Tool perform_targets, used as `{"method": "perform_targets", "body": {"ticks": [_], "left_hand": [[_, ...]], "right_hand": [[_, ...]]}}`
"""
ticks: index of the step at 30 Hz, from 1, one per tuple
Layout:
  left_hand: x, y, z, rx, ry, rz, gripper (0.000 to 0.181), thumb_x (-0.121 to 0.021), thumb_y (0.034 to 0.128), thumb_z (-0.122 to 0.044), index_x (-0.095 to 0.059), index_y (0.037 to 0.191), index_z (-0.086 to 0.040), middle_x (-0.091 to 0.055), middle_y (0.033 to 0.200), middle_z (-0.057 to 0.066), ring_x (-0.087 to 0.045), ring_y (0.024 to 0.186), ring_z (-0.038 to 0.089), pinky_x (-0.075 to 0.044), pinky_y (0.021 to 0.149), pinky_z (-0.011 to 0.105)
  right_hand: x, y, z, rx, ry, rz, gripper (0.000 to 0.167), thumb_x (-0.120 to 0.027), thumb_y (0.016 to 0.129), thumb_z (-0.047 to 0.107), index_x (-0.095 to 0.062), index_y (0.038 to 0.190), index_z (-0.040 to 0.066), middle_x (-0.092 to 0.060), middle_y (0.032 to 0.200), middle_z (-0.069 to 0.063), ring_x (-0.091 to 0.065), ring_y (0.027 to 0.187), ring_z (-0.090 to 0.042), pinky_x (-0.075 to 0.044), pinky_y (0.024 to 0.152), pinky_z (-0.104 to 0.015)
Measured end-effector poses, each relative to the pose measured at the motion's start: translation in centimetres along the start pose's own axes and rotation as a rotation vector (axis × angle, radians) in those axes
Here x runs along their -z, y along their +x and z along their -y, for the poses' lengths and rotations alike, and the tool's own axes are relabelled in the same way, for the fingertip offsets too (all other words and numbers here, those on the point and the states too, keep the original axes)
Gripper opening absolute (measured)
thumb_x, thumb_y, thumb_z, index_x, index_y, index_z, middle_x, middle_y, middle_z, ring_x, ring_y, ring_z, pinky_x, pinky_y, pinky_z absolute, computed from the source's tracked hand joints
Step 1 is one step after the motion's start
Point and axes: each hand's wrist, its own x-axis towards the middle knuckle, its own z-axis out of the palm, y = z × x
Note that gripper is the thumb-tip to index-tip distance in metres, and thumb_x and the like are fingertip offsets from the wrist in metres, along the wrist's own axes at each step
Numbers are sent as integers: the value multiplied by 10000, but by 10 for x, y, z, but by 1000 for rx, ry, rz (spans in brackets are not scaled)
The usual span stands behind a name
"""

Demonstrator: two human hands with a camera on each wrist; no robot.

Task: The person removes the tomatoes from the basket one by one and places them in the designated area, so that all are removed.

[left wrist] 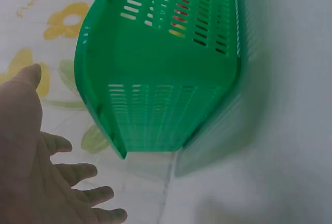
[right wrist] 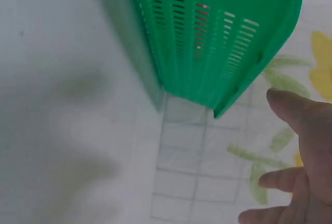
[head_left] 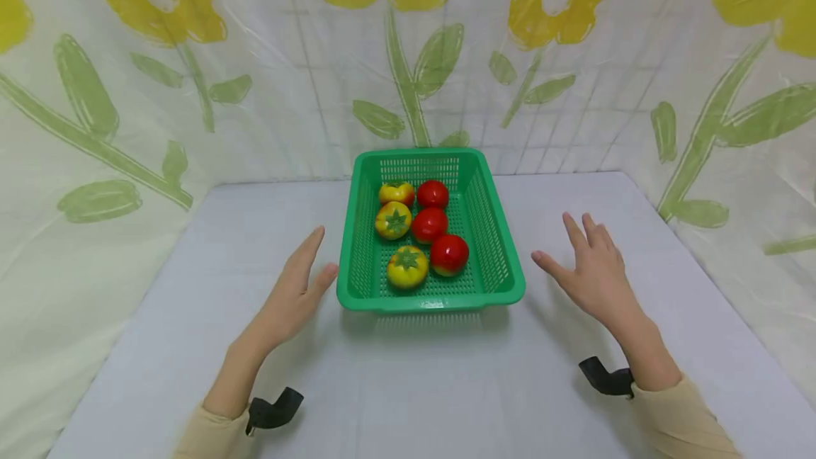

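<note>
A green plastic basket [head_left: 433, 302] with slotted walls stands on the white table, holding several red and yellow fruits that look like tomatoes or persimmons. Among them are a red one [head_left: 449, 255] and a yellow one with a green leafy top [head_left: 407, 267]. My left hand [head_left: 295, 296] is just left of the basket, its fingers extended and its thumb close to the rim. On the other side, my right hand [head_left: 593, 271] spreads its fingers, a little apart from the basket. Both hands hold nothing. Each wrist view shows the basket's slotted wall [left wrist: 161, 53] beside the hand.
A white cloth [head_left: 255, 91] with yellow flowers and green leaves hangs behind and at both sides of the table [head_left: 433, 395]. Black straps with small mounts [head_left: 275, 409] sit at both wrists, by beige sleeves [head_left: 682, 420].
</note>
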Motion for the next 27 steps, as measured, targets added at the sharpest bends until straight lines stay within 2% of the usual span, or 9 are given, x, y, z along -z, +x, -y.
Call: {"method": "perform_targets", "body": {"ticks": [4, 10, 14, 19, 22, 27], "left_hand": [[-13, 2, -6, 10, -104, -6, 681, -456, 1051, -399, -104, 1592, -183, -118, 1622, 36, -106, 1469, 249, -200, 1152, 558], [-30, 1, -10, 56, -246, 23, 757, -509, 1026, -423, -63, 1593, -196, -86, 1624, 33, -140, 1459, 246, -297, 1118, 529], [-38, -2, -10, 92, -333, 20, 777, -518, 1021, -428, -15, 1587, -252, -37, 1625, -7, -146, 1455, 250, -299, 1110, 512], [-45, -5, -11, 108, -364, 13, 785, -515, 1022, -430, 17, 1580, -283, -5, 1624, -39, -60, 1464, 190, -190, 1161, 497], [-47, -7, -12, 129, -369, 5, 791, -509, 1023, -436, 29, 1580, -272, -6, 1624, -29, -32, 1463, 169, -138, 1175, 495], [-48, -7, -10, 156, -401, 4, 768, -497, 1033, -414, 21, 1582, -269, -17, 1624, -20, -47, 1461, 187, -136, 1168, 531]], "right_hand": [[-2, -5, 15, 53, 116, -100, 857, -635, 940, 481, -249, 1545, 13, -170, 1562, -292, -124, 1415, -495, -171, 1066, -723], [-6, -7, 42, 160, 252, -255, 720, -754, 892, 294, -428, 1476, 29, -363, 1521, -175, -283, 1397, -387, -292, 1058, -667], [-12, -4, 59, 243, 341, -293, 673, -808, 841, 202, -511, 1426, 51, -463, 1466, -108, -376, 1357, -318, -359, 1048, -612], [-24, 2, 83, 308, 472, -217, 646, -828, 823, 173, -546, 1398, 87, -514, 1420, -59, -430, 1319, -257, -417, 1034, -542], [-29, 4, 101, 269, 587, -107, 629, -814, 840, 181, -541, 1399, 91, -507, 1419, -59, -423, 1319, -250, -424, 1042, -507], [-47, 13, 112, 163, 713, 65, 647, -817, 833, 303, -545, 1401, 156, -512, 1410, -8, -452, 1297, -245, -458, 1018, -465]]}}
